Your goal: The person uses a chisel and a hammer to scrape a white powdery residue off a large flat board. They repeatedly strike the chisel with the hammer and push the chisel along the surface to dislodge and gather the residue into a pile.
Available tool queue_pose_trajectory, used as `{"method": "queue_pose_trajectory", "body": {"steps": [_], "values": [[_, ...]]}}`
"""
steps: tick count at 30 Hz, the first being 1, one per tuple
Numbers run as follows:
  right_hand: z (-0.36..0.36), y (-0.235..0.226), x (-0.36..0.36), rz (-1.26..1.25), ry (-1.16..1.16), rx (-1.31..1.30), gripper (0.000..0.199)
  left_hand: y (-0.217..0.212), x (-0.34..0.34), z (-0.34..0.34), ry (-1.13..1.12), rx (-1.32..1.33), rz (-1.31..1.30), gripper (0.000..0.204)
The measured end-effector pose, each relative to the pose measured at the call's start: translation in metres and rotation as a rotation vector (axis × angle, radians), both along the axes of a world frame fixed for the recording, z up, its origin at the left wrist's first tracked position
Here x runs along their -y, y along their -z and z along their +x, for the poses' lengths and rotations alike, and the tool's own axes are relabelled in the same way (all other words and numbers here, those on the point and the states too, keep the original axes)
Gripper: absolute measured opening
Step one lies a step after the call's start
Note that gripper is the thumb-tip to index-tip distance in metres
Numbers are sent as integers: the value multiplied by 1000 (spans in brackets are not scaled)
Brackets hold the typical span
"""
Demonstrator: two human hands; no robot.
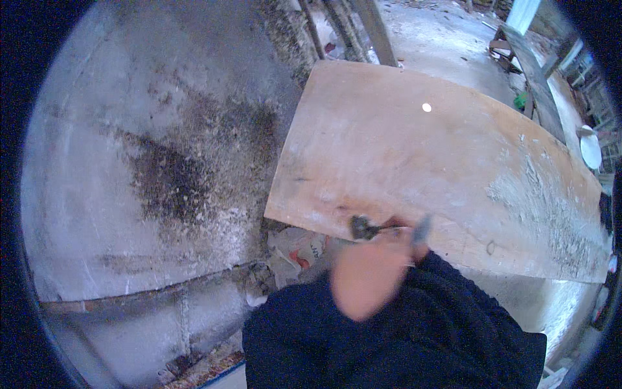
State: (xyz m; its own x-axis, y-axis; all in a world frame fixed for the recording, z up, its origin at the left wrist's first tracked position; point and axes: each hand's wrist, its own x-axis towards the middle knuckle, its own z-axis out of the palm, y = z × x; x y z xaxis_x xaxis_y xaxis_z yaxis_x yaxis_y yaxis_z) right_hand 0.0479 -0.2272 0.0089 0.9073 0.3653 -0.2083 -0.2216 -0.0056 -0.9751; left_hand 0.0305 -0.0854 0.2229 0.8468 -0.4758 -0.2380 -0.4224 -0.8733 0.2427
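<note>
Both my hands are close together over the near edge of a pale wooden board [389,142], smeared by motion. My left hand [383,238] appears closed next to a small dark, lumpy thing [363,227] with a thin stem pointing to the right. Just to its right, my right hand [420,251] comes out of a dark sleeve and also looks closed. A blurred grey-blue, blade-like piece [422,229] sticks up from it. The fingers' exact hold on these things cannot be made out. Pale clay-like smears [538,188] coat the board's right part.
To the left stands a large grey surface [84,188] with dark, crusty stains. A crumpled printed sack [295,253] lies below the board's near left corner. Beyond the board are wooden posts [376,32], a long plank bench [534,78] and a round white object [589,148].
</note>
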Motion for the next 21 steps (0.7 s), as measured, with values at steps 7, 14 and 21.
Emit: {"method": "queue_pose_trajectory", "body": {"steps": [7, 14, 21], "values": [[13, 1, 18, -163, 49, 91, 16, 110, -107, -11, -433, -167, -319, 42], [-35, 0, 261, -407, 542, -45, 14, 204, -138, -26, -788, -191, -535, 37], [18, 30, 281, -743, 752, 440, 25, 228, -141, 10, -694, -134, -554, 40]]}}
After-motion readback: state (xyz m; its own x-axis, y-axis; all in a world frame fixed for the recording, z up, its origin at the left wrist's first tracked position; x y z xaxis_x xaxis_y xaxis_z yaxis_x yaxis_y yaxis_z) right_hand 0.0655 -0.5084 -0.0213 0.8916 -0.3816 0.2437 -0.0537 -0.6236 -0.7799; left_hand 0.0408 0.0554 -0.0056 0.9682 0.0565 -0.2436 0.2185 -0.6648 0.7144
